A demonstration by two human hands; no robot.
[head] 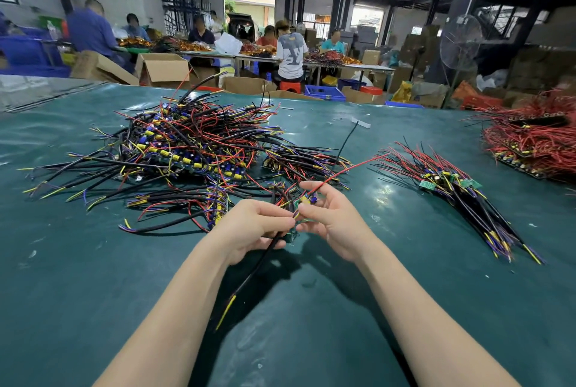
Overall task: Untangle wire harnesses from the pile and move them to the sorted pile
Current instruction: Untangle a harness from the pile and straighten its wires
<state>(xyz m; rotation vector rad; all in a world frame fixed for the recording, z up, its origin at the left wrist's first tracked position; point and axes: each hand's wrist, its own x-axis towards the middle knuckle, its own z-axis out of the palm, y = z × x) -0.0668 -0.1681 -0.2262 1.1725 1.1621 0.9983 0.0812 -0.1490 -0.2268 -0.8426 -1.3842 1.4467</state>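
A big tangled pile of wire harnesses (184,149) with black, red, yellow and blue leads lies on the green table (93,262) to the left of centre. The sorted pile (455,196) lies aligned at the right. Between them, my left hand (252,227) and my right hand (330,218) hold one harness (304,201) just above the table. My left fingers pinch its wires and a black sheathed cable (249,274) that hangs toward me. My right fingers curl round its small green board, and a red lead (346,169) sticks out up and right.
A second heap of mostly red harnesses (536,140) lies at the far right edge. Beyond the table stand cardboard boxes (162,68), blue crates (324,91), a standing fan (461,43) and several people working at long benches.
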